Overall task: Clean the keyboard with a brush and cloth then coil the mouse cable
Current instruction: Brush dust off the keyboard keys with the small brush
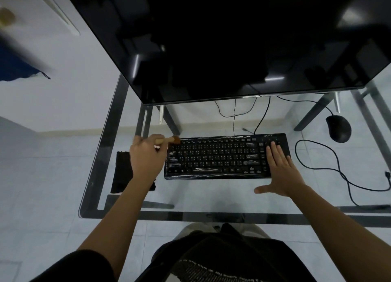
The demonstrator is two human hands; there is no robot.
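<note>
A black keyboard point(220, 157) lies on the glass desk point(190, 197), its keys under shiny plastic wrap. My left hand point(146, 157) grips a small wooden brush point(171, 140) whose bristles touch the keyboard's top left corner. My right hand point(279, 167) lies flat with straight fingers on the keyboard's right end, over the number pad, thumb spread toward the desk front. A dark cloth point(122, 171) lies on the desk to the left, partly under my left wrist. The black mouse point(338, 128) sits at the right, its cable point(330, 165) looping loosely across the glass.
A large dark monitor point(211, 38) overhangs the back of the desk. Thin cables point(234, 112) hang behind the keyboard. The desk's metal frame point(110, 133) and legs show through the glass. My lap is at the desk's front edge.
</note>
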